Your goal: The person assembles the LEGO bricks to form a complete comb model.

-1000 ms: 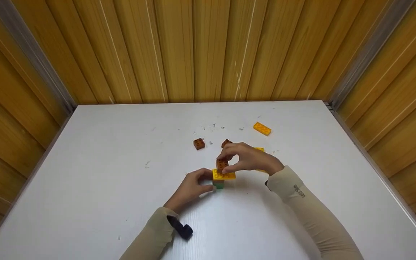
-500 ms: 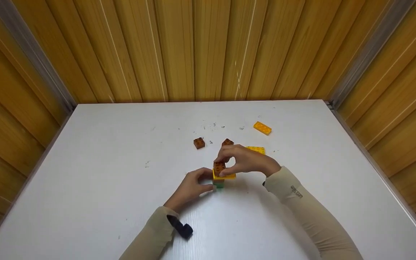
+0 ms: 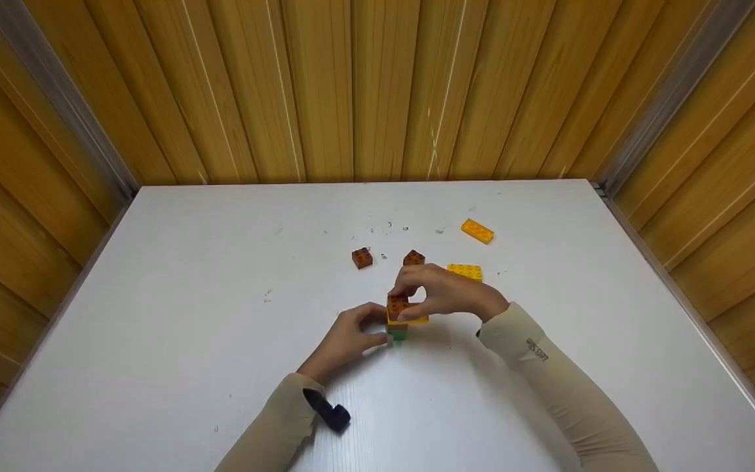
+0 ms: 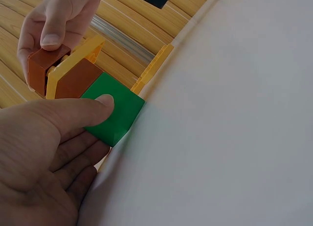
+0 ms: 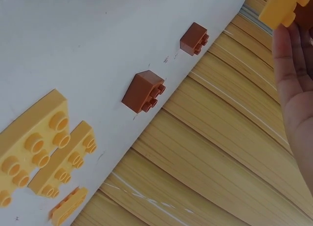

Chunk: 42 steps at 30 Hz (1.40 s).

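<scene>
My left hand (image 3: 353,337) steadies a small brick stack near the middle of the table. In the left wrist view its thumb presses the face of the green brick (image 4: 117,106) at the bottom, with fingers behind. Above the green one sits a brown brick (image 4: 78,79), then a yellow plate (image 4: 73,64) that juts out to the right. On top, at the plate's left end, is another brown brick (image 3: 397,305). My right hand (image 3: 443,290) pinches this top brick between thumb and fingers, down against the plate's studs.
Behind the stack lie two loose brown bricks (image 3: 362,257) (image 5: 143,91). Farther right are a yellow plate (image 3: 464,271) and a narrower yellow brick (image 3: 477,231); the right wrist view shows a third yellow piece. A wood-patterned wall (image 3: 325,98) rises behind the white table (image 3: 187,295).
The right hand has moved slightly left and brought the brown brick down onto the yellow plate's left end, where it now stays. The left hand has kept its place on the stack.
</scene>
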{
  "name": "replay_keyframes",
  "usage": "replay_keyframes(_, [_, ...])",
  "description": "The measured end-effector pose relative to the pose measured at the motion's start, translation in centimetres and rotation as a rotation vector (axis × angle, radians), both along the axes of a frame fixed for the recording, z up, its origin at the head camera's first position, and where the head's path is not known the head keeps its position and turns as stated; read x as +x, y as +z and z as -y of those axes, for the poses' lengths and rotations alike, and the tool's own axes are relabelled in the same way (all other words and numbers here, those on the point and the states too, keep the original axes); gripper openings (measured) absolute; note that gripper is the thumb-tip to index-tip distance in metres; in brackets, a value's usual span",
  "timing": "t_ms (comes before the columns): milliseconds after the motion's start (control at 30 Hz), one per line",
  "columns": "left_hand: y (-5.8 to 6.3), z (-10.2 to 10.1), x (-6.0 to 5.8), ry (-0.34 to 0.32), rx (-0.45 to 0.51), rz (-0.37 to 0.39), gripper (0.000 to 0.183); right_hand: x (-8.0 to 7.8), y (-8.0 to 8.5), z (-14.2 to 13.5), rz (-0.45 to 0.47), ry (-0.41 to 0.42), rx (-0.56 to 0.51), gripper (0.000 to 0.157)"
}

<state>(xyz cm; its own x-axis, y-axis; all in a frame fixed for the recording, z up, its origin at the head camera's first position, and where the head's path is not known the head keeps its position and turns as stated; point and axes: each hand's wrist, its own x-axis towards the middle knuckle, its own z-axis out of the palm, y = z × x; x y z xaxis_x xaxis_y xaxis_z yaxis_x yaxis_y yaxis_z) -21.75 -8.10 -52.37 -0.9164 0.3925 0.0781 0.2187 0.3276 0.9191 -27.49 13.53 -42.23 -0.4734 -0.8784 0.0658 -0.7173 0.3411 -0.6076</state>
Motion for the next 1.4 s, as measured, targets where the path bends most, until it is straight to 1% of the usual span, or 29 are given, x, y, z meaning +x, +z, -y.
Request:
replay_keyframes(167, [0.05, -0.04, 0.08, -0.004, 0.001, 0.004, 0.035, 0.14, 0.0, 0.0, -0.009, -0.012, 0.015, 0.032])
replay_keyframes(400, [0.14, -0.02, 0.2, -0.004, 0.037, 0.008, 0.037, 0.5, 0.24, 0.19, -0.03, -0.031, 0.049, 0.03])
replay_keyframes(633, [0.07, 0.02, 0.26, 0.0, 0.002, 0.012, 0.036, 0.81, 0.38, 0.43, -0.051, -0.046, 0.089, 0.029])
replay_keyframes(767, [0.06, 0.04, 0.21, -0.004, 0.005, 0.009, 0.036, 0.85, 0.35, 0.47, -0.061, -0.044, 0.099, 0.03])
replay_keyframes(967, [0.14, 0.01, 0.08, -0.005, 0.012, 0.012, 0.036, 0.8, 0.31, 0.39, -0.012, -0.055, 0.079, 0.028])
replay_keyframes(1200, [0.17, -0.02, 0.03, -0.009, -0.006, -0.018, 0.035, 0.74, 0.27, 0.44, 0.026, -0.075, 0.079, 0.029])
replay_keyframes(1400, [0.15, 0.02, 0.1, 0.004, -0.013, 0.006, 0.036, 0.73, 0.24, 0.56, 0.054, -0.078, 0.075, 0.029])
